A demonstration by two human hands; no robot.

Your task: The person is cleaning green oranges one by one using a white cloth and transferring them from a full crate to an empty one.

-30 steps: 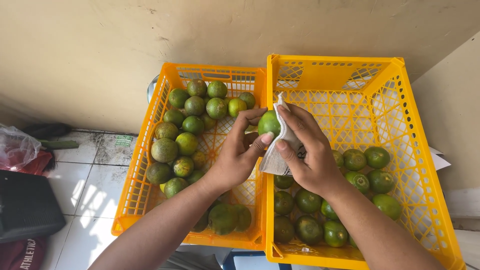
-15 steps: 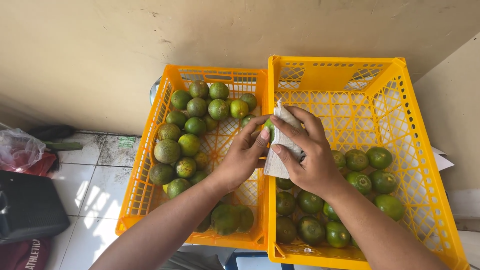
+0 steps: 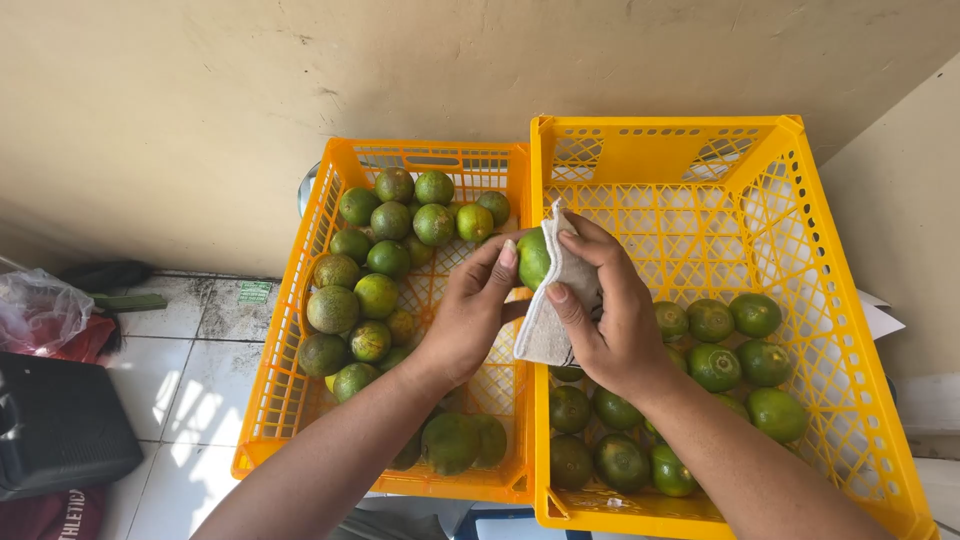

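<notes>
My left hand (image 3: 468, 318) grips a green citrus fruit (image 3: 533, 257) over the seam between two yellow plastic crates. My right hand (image 3: 608, 320) presses a whitish cloth (image 3: 548, 325) around the fruit's right side. The left crate (image 3: 290, 345) holds several green fruits (image 3: 378, 295), some dusty-looking. The right crate (image 3: 800, 210) has several shinier green fruits (image 3: 714, 365) at its near end, and its far half is bare mesh.
A beige wall rises behind the crates. On the tiled floor at left lie a black case (image 3: 60, 425), a clear plastic bag (image 3: 38, 310) over something red, and a dark object (image 3: 105, 274) by the wall. A round metal rim (image 3: 304, 188) peeks behind the left crate.
The fruit has turned in my hands and the cloth has shifted around its right side. Both hands stay over the crates' shared edge.
</notes>
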